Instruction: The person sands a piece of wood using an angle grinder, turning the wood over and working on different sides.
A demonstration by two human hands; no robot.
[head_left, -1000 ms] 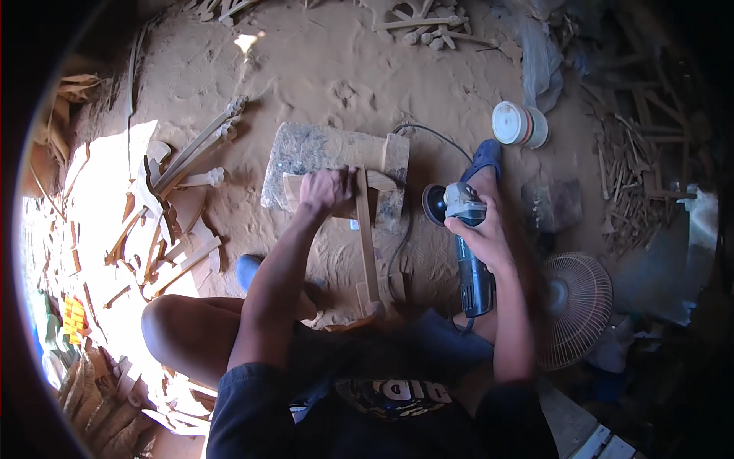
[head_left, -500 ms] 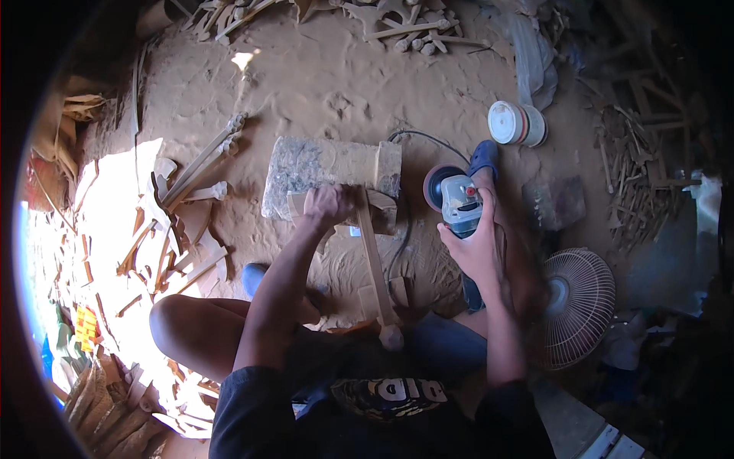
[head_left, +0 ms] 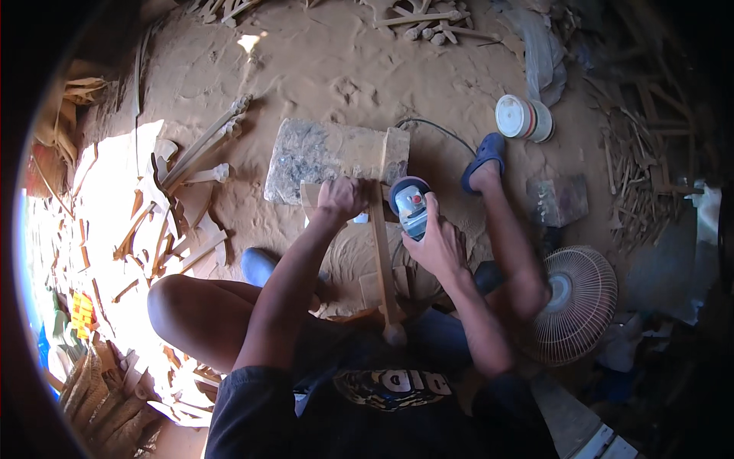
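My left hand (head_left: 342,198) is closed on a wooden workpiece at the near edge of a worn, stained block (head_left: 325,149). The workpiece has a long slender leg (head_left: 381,264) that runs back toward my lap and ends in a rounded knob. My right hand (head_left: 439,249) wraps around an angle grinder (head_left: 414,213) with a round disc. The disc is close to the right side of the workpiece; whether they touch I cannot tell. My left fingers hide part of the wood.
A dark cord (head_left: 436,126) curves behind the block. To the right are a white tub (head_left: 522,118) and a round fan (head_left: 573,302). Wooden pieces (head_left: 202,157) pile up at left, with more at the far edge. Dust covers the ground.
The grinder in my right hand has moved left, from beside my right foot to the workpiece. My left hand keeps its grip on the wood. My right foot now shows more fully.
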